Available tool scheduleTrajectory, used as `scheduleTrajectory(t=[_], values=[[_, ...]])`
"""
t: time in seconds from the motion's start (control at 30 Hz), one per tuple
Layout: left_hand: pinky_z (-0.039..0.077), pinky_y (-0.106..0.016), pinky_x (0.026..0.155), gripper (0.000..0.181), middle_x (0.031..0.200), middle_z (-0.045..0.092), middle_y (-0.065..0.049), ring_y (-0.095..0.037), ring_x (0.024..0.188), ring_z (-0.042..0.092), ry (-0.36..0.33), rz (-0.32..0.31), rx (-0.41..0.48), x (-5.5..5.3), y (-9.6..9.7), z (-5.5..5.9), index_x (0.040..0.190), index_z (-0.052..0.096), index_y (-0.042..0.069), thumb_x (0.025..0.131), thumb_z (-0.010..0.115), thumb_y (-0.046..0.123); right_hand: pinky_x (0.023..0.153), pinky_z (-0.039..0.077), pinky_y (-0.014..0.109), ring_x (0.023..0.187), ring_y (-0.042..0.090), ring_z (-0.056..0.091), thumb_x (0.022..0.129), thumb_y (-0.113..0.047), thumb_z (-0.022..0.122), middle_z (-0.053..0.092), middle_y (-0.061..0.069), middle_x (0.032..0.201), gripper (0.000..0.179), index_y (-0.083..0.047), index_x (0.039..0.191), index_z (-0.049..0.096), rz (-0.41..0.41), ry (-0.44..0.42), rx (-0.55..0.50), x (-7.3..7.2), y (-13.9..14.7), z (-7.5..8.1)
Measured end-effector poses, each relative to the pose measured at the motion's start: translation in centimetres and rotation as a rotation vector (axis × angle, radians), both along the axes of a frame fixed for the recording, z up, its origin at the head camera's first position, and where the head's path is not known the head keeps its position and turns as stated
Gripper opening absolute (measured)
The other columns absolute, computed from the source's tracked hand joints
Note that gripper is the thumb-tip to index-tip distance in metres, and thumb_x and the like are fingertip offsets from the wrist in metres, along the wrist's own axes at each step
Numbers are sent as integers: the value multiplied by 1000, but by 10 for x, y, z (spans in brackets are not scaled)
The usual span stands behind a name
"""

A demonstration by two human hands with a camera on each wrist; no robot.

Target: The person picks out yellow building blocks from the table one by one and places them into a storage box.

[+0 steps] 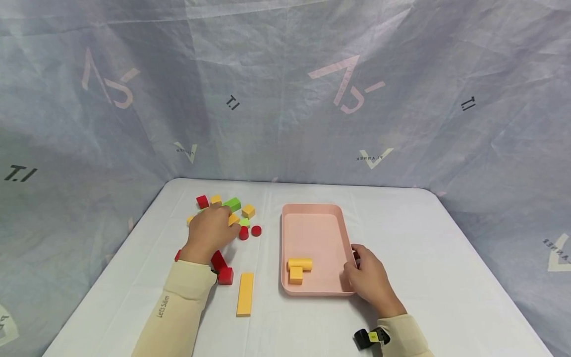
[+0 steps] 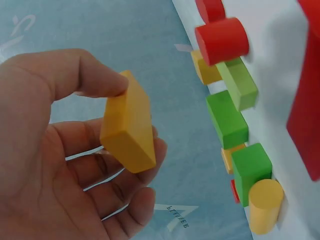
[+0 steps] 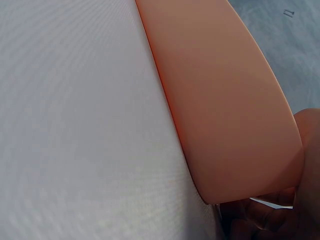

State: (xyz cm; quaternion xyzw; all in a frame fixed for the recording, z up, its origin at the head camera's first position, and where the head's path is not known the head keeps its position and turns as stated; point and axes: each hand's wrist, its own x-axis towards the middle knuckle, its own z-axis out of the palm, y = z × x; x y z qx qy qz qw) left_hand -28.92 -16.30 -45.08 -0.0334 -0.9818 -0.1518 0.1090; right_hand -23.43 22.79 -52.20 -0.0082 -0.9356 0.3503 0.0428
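My left hand [image 1: 208, 233] pinches a yellow rectangular block [image 2: 129, 122] between thumb and fingers, raised over the loose blocks at the table's left. Around it lie green blocks [image 1: 232, 204], a red cube [image 1: 202, 202], a yellow cube [image 1: 248, 211] and red cylinders [image 1: 256, 230]. At the right, my right hand [image 1: 369, 278] grips the near right side of a pink tray [image 1: 314, 235], thumb over the rim; the other fingers are partly hidden outside the wall. Inside the tray, a yellow cylinder [image 1: 300, 264] touches a yellow cube [image 1: 296, 275].
Between left forearm and tray lies a long flat yellow block [image 1: 245, 294]. Red blocks [image 1: 225, 276] sit beside the left wrist, partly covered by it. A white cloth covers the table [image 1: 415, 238], and a grey printed sheet [image 1: 276, 99] hangs behind.
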Motion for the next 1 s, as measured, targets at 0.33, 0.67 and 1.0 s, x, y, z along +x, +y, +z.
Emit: scheduleTrajectory(t=[0.33,0.67,1.0], values=[[38,-32,49,13,75,50,-6,-21,59,48,83,-60,29,3,9,5,89,69,9,82,69,20,86,52,41,98,22,62,96,-17,55,66,12,119,53,-3,146,52,2,-5,4,0,0,1],[40,-31,52,25,81,55,-5,-20,58,48,110,-100,7,3,21,5,101,71,5,84,72,22,88,53,43,100,23,62,96,-17,56,66,12,120,53,-3,147,51,3,-5,-4,-1,0,-1],[44,-33,58,25,83,54,-3,-20,63,51,86,-119,-36,4,35,3,101,71,9,86,73,29,89,53,45,102,24,63,96,-17,55,66,13,120,53,-3,146,52,3,-5,-8,-1,1,-1]])
